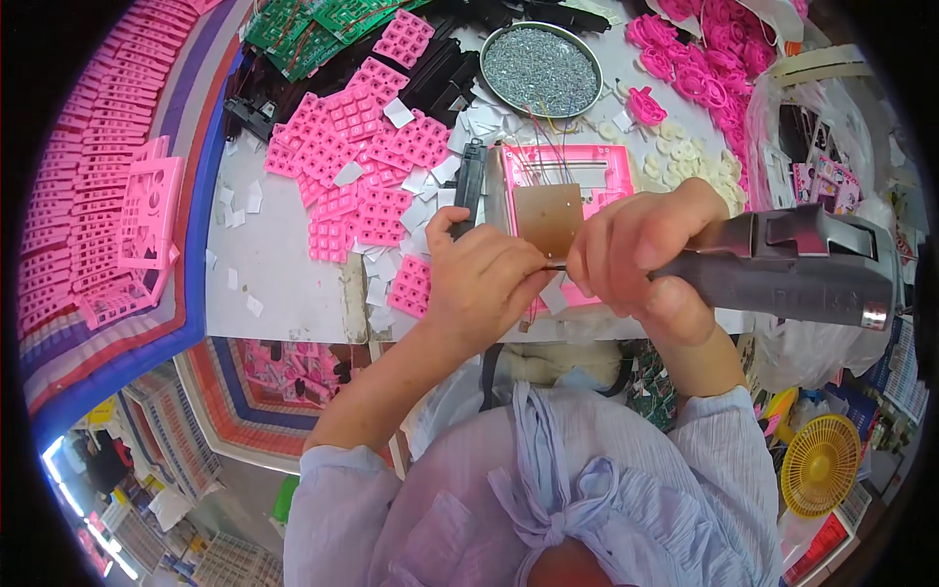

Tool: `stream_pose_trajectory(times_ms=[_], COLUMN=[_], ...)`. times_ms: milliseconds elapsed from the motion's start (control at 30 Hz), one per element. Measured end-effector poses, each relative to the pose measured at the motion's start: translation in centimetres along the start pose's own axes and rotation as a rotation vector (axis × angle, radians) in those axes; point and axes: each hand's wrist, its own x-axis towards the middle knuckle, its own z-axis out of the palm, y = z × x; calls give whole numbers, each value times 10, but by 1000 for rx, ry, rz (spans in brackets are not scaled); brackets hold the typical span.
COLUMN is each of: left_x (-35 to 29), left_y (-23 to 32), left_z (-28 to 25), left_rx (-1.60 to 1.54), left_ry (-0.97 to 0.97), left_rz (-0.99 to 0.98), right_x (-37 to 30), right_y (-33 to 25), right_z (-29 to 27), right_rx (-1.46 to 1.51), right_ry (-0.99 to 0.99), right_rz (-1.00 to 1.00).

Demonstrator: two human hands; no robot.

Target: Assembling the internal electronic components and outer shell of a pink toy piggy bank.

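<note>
My right hand [646, 249] is wrapped round a dark grey electric screwdriver [782, 274], held nearly level, its thin bit pointing left. The bit's tip meets the closed fingertips of my left hand [484, 279]; whatever they pinch is too small to make out. Just beyond both hands lies a pink plastic casing [616, 166] with a brown circuit board [548, 215] over it. Thin wires rise from the board's far side. A narrow black plastic part [470, 186] stands along the casing's left side, and a raised finger of my left hand is at its lower end.
A round metal dish of small screws [541, 68] stands at the back. Pink button pads [357, 166] are heaped on the left among white paper pieces, with green circuit boards [313, 29] behind. Cream parts [699, 157] and pink pieces [704, 64] lie to the right, near a plastic bag [817, 323].
</note>
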Motion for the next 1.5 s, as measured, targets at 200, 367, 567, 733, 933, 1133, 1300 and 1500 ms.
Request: stream_pose_trajectory(times_ms=[200, 367, 567, 733, 933, 1133, 1300, 1500], left_x=[10, -12, -12, -14, -14, 13, 23, 28], left_y=[4, 5, 8, 6, 4, 1, -12, -12], left_z=[-5, -3, -1, -2, 1, 0, -1, -8], left_rx=[152, 238, 228, 234, 219, 54, 55, 143], left_ry=[-33, -142, -102, -126, -114, 82, 45, -51], left_rz=[-131, -47, -76, -72, -73, -276, -160, 8], right_x=[9, 24, 25, 25, 31, 27, 27, 24], right_y=[20, 46, 57, 53, 42, 31, 21, 16], right_z=[-20, -27, -26, -24, -21, -21, -14, -14], right_rx=[-106, -187, -545, -502, -299, -116, -37, 88], right_ry=[44, 37, -80, -46, 39, 55, 40, 18], right_rz=[9, 16, -89, -56, -10, 10, -77, -76])
